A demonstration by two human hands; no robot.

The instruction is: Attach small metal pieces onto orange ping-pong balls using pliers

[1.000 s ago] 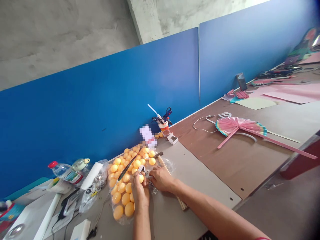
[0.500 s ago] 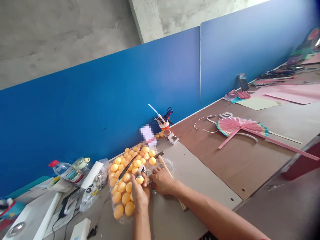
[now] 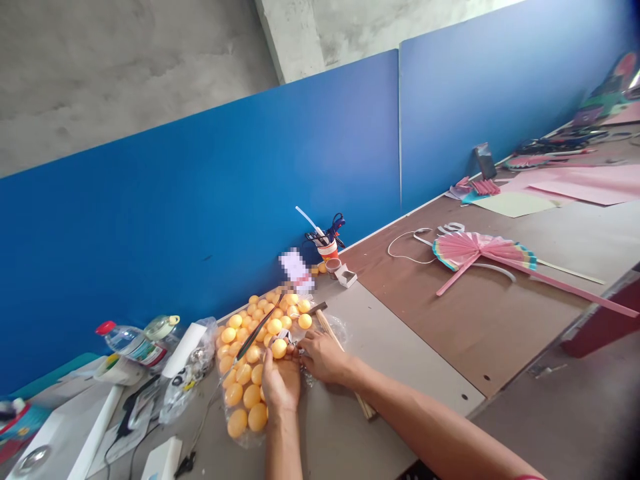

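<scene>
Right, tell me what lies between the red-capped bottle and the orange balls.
Head view: a pale-lidded container, white roll and clear plastic lie between bottle and balls.

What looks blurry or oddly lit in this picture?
In the head view, the blue partition pales toward the upper right, and pixel blocks hide something beside the cup; same view, the far-right clutter looks soft, the orange ball in the left hand clearer.

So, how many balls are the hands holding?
1 that I can see: a ball in the left hand. None shows in the right hand, whose grasp is partly hidden.
</scene>
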